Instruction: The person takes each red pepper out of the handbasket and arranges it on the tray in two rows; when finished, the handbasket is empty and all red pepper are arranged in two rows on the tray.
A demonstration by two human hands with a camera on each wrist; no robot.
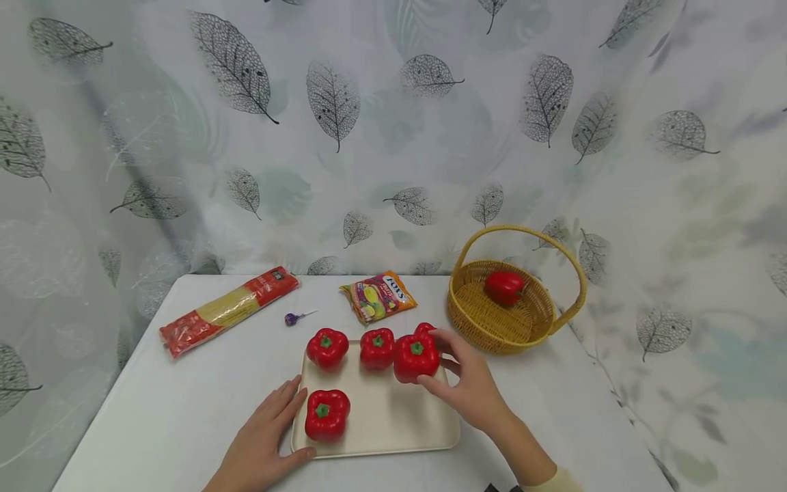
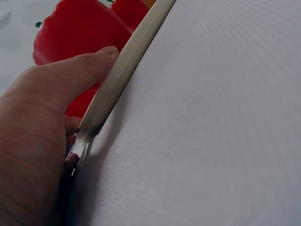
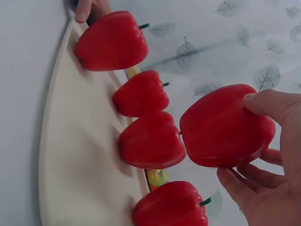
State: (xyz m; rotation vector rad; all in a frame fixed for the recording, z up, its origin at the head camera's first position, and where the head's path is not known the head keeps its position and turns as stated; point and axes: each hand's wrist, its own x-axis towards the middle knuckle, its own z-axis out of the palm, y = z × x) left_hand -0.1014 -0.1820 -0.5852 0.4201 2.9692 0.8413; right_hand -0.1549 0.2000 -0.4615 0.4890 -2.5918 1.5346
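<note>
A red bell pepper (image 1: 417, 357) is held between the thumb and fingers of my right hand (image 1: 470, 383), raised over the tray's right side. Beneath it lies a cream rectangular tray (image 1: 393, 424) with several more red bell peppers, stems up. One pepper (image 1: 327, 415) sits at the front left, another (image 1: 328, 348) at the back left, and a third (image 1: 378, 348) at the back middle. The held pepper partly hides one more pepper (image 1: 424, 329). My left hand (image 1: 261, 434) rests against the tray's front left corner, fingers extended along its side and thumb at the near rim.
A wicker basket (image 1: 476, 321) with an arched handle stands at the back right, holding one red pepper (image 1: 504, 288). Behind the tray lie a bag of Fox's candy (image 1: 378, 297), a lollipop (image 1: 292, 319) and a long red-and-yellow packet (image 1: 230, 311). A leaf-patterned curtain hangs behind the white table.
</note>
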